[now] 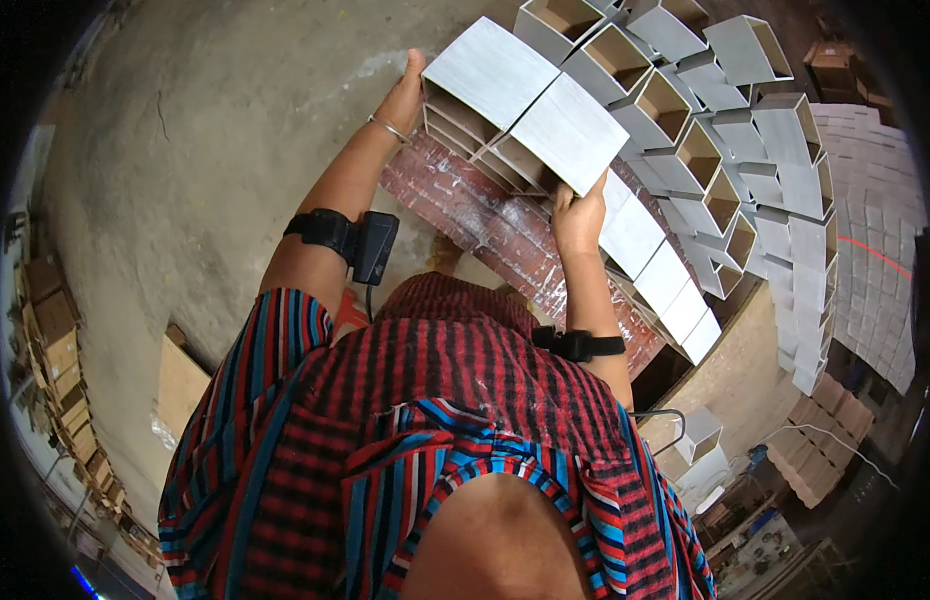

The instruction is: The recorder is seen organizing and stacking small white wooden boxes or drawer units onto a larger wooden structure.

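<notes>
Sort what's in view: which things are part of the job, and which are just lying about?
In hand:
left hand
right hand
stack of white open boxes
rows of white boxes
red board

Lying about:
brown cartons
cardboard sheet

floor: bare grey concrete floor [235,130], cracked | left edge: stacked brown cardboard boxes [55,350] | light: dim at the edges

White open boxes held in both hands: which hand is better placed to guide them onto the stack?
Right, probably. The right hand grips the held boxes at the edge nearest the stacked boxes; the left hand holds the far side, over bare floor.
</notes>
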Demonstrator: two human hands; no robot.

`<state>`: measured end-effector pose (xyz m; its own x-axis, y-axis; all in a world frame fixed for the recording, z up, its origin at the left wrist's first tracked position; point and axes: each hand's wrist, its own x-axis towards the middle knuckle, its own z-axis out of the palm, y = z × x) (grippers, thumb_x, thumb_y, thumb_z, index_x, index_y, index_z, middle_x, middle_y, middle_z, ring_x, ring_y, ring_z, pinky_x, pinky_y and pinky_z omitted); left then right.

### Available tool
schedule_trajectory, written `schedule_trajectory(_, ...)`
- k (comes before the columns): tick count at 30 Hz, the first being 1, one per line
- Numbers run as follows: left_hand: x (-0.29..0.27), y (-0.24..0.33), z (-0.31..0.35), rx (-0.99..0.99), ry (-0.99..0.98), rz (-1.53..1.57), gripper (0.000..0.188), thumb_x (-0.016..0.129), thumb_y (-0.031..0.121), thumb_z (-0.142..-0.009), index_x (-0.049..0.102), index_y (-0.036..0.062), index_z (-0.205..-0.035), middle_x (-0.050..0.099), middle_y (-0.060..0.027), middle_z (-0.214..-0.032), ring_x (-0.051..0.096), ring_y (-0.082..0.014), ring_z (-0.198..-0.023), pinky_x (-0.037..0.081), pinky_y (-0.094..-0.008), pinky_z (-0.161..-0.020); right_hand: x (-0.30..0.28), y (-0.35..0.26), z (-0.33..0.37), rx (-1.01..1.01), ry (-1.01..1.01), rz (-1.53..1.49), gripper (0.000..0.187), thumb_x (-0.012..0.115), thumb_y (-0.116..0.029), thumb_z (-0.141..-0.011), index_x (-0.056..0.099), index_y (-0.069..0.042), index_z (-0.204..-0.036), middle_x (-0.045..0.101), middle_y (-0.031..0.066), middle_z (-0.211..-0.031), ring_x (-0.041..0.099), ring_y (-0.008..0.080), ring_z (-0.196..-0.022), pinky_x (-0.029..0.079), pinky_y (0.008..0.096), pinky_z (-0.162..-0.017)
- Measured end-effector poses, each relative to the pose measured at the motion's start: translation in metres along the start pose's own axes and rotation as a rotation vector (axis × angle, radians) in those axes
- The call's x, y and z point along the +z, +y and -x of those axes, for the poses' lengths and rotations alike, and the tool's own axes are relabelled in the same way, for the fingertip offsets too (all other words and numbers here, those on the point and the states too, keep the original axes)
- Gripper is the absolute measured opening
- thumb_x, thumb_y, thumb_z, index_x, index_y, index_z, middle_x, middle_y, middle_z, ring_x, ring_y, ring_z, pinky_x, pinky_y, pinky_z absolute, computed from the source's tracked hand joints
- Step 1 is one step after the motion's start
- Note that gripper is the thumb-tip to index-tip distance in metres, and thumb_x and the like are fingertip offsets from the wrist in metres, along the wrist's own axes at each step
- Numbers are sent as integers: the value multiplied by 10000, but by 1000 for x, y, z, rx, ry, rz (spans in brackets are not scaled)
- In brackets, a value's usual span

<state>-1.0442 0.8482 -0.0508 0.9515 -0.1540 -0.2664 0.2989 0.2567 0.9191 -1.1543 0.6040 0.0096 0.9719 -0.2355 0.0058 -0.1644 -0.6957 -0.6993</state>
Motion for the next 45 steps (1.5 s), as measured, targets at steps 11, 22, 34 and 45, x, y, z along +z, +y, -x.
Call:
schedule_trajectory(11,13,14,7,36,16,134,699,186,551,-810,334,-22,-1182,348,-119,-1224,304,-208,-1140,208,-330,-955,6,-7,-5,8,-13,-34,570,442,-27,-706,187,40,-1211,536,261,-841,541,364,-794,422,330,-695)
schedule_trajectory(22,13,7,10,9,71,63,662,182,547,-814,343,31,-1196,365,-72,-1225,303,-190,-1151,188,-341,-966,2,-2,-2,-88,-75,-219,675,434,3,-686,69,12,-1255,359,292,-1120,384,368,-1043,305,328,-905)
schedule_trajectory(34,17,58,16,167,323,-318,608,269,507,-822,381,27,-1178,389,-118,-1206,324,-221,-1143,215,-347,-944,-206,98,-86,90,58,-448,400,522,-255,-783,460,-26,-1105,552,86,-995,523,148,-879,421,271,-742)
schedule_trajectory(45,210,262,46,423,152,-1058,495,451,333,-798,389,18,-1174,457,-123,-1145,398,-187,-1091,251,-295,-927,-417,253,-203,192,426,104,453,525,-389,-734,562,18,-930,593,165,-821,569,245,-782,429,329,-690)
